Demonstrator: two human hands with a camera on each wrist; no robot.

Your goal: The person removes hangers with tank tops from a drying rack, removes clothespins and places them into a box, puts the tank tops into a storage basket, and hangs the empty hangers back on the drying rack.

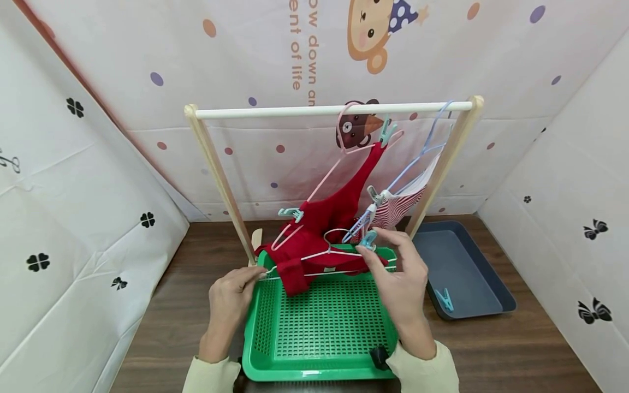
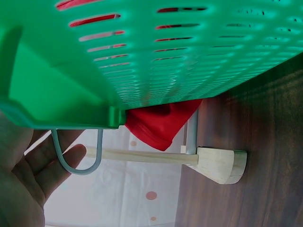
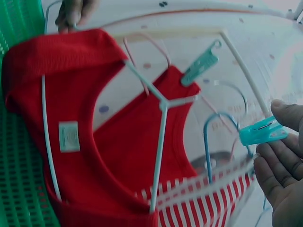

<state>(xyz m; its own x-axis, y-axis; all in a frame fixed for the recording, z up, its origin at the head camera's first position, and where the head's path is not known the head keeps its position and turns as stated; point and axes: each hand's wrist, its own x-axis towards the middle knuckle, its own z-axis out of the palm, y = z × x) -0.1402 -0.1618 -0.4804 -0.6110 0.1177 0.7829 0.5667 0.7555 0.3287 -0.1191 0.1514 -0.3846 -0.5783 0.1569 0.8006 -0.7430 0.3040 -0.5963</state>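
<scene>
My left hand pinches the left end of a white clothes hanger above the green basket's far left corner. In the left wrist view that rounded hanger end lies against the fingers. A red garment with a small pale label hangs on the white hanger, partly over the basket. Between thumb and fingers, my right hand holds a light blue clothespin, near the hanger's right side. Behind, a red garment is fixed to a pink hanger with mint clothespins.
A wooden rack with a white rail stands behind the green basket. On its right hangs a blue hanger with a red-striped garment and a grey clothespin. The dark tray holds one blue clothespin.
</scene>
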